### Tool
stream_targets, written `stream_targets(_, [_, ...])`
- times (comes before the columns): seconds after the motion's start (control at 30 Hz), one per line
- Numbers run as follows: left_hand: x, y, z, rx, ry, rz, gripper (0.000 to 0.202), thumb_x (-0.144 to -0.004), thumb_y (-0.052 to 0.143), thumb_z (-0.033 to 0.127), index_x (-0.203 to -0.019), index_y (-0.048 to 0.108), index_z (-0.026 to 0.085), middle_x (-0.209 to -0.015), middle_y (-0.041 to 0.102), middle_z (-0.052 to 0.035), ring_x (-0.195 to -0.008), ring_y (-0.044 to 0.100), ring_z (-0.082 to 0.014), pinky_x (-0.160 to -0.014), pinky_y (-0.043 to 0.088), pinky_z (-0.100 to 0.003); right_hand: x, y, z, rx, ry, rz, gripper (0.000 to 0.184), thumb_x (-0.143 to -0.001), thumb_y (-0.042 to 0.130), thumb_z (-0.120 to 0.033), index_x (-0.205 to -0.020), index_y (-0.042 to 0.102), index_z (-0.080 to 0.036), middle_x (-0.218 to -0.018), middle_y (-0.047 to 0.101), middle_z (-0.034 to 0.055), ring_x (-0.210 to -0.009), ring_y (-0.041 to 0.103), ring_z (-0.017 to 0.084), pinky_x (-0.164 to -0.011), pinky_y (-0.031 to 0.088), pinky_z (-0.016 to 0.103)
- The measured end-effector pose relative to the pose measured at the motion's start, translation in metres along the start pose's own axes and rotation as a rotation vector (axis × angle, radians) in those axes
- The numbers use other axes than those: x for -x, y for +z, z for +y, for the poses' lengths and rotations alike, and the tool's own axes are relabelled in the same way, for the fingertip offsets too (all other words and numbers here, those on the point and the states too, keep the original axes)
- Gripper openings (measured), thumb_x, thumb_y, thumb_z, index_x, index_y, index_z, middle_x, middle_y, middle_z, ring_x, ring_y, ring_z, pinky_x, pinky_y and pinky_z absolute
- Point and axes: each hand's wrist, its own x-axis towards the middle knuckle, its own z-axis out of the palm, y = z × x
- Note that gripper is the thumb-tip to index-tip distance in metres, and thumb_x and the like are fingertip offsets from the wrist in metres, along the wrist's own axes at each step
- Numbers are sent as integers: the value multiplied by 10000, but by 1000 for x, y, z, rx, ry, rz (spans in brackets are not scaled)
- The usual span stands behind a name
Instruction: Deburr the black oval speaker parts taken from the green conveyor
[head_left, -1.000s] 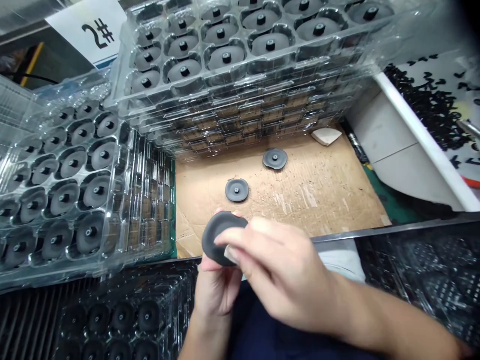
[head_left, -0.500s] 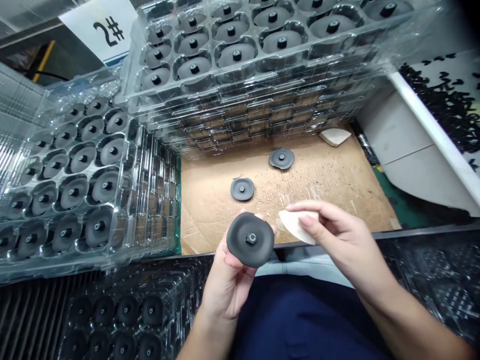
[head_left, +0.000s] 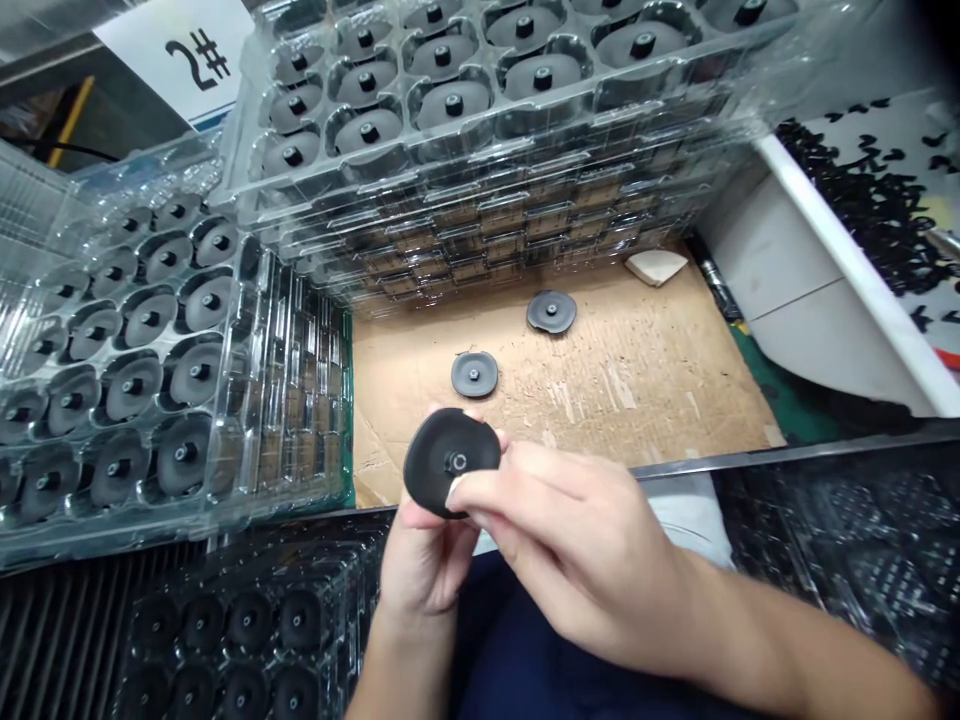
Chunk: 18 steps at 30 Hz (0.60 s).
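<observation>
The left hand (head_left: pixel 424 560) pinches a black disc (head_left: pixel 439 440) at its fingertips; the right hand (head_left: pixel 592 550) bunches against its face, any pinch hidden. Off-centre pressure could tip it loose.

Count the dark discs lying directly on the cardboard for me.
2: a nearer disc, just beyond the left hand, and a farther disc, right of that one. The right hand may hide more.
</observation>
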Motion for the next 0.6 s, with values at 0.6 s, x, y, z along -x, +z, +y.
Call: stream_targets(0.6, [3, -8, -6, 160, -146, -136, 459, -705, 722, 344, -1140, 617, 242, -1154, 658, -52, -1064, 623, -250, -938, 487, -363, 32, -6, 55, -224, 558, 125, 220, -878, 545, -344, -1006, 621, -183, -903, 680, 46, -737, 640, 149, -575, 495, 227])
